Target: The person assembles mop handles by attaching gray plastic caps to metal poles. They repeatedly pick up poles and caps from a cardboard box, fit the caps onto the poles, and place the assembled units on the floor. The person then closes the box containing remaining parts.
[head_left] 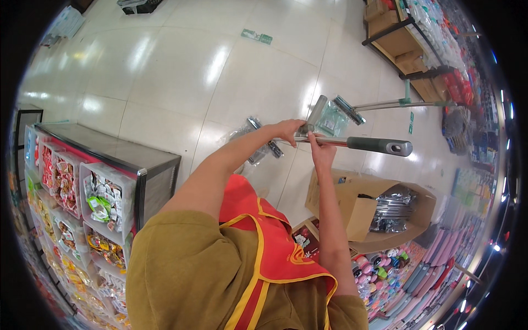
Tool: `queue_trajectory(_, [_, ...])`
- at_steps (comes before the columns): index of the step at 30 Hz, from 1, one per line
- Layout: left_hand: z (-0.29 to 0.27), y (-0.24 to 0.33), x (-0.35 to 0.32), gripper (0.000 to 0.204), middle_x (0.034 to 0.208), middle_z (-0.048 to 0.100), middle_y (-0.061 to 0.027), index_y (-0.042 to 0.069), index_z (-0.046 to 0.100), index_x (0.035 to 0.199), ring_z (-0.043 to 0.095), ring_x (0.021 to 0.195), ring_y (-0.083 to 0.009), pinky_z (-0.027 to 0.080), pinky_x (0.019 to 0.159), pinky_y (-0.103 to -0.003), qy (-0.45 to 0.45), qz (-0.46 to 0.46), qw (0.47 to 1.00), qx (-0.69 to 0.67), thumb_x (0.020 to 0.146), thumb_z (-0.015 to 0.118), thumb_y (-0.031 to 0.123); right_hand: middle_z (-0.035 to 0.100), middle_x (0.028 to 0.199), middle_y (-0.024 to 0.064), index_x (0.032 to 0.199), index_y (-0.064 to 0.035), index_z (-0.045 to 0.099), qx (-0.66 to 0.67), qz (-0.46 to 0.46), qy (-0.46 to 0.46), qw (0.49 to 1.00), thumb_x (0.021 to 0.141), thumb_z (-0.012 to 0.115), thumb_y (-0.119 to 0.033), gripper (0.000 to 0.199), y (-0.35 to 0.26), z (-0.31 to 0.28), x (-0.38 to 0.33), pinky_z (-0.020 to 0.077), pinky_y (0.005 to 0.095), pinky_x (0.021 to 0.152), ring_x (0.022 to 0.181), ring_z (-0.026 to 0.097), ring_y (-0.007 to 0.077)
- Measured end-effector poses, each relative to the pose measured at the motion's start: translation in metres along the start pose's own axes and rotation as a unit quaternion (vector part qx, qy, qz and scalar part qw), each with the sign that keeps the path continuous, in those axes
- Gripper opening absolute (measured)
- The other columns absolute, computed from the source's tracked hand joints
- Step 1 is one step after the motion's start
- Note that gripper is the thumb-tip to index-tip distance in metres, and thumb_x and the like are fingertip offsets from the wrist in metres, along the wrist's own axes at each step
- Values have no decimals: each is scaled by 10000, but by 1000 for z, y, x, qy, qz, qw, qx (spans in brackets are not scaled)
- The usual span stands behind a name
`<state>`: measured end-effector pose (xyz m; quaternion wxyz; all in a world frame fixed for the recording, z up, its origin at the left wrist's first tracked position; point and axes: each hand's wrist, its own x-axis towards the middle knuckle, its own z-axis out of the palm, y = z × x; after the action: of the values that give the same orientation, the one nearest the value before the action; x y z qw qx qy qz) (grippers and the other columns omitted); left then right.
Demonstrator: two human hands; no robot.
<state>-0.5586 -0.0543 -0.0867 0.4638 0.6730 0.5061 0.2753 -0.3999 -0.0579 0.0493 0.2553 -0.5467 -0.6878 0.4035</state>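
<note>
Both hands are on a mop pole with a silvery shaft, held out over the floor. A dark green-grey grip (379, 146) with a hanging hole ends it on the right. My left hand (290, 131) is closed around the pole, beside a grey-green lever (316, 111) that sticks up from it. Just to the right, my right hand (323, 151) is closed on the shaft with fingers bent. Past my left forearm lies a mop head (274, 147) in clear plastic; whether it joins this pole is hidden.
A second mop (349, 110) with a green bag lies beyond my hands. An open cardboard box (357, 212) of plastic-wrapped poles stands at right, above colourful goods. Candy bins (107, 198) and a display case (159, 165) are at left; a stocked shelf (393, 49) is far right.
</note>
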Motion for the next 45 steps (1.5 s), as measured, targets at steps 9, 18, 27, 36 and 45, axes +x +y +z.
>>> queue_trajectory(9, [11,5,9,769,1033,597,-218,6,425,1127,583,967,-402,480,822,-435,61,-3,998,29,540,860,248,683,713,91,871,60,677,83,5,5,997,826,738,-176,248,20,14,2,489,249,605,649,617,110])
queue_trajectory(18, [33,-3,9,729,1013,609,-199,49,428,1167,579,959,-408,499,796,-448,138,-40,989,18,559,795,210,680,715,81,853,53,671,154,3,-1,988,815,739,-149,216,35,25,1,495,272,608,651,618,121])
queue_trajectory(27, [33,4,8,593,938,659,-161,67,545,1119,643,855,-350,512,761,-376,186,-12,980,-65,657,790,347,661,778,71,845,-1,667,57,-21,48,997,748,760,-143,196,35,25,-3,502,288,667,714,625,135])
queue_trajectory(36, [35,12,11,462,836,676,-188,69,587,1092,663,816,-373,515,708,-415,164,-78,983,0,727,727,317,548,825,122,772,-16,614,110,19,61,992,754,709,-269,270,45,29,2,487,384,685,727,593,297])
queue_trajectory(45, [41,-1,14,390,831,675,-165,68,589,1053,669,786,-332,512,684,-395,164,13,986,32,731,725,240,538,825,124,781,-44,616,95,1,65,993,762,675,-306,270,39,18,-1,469,396,687,748,573,324])
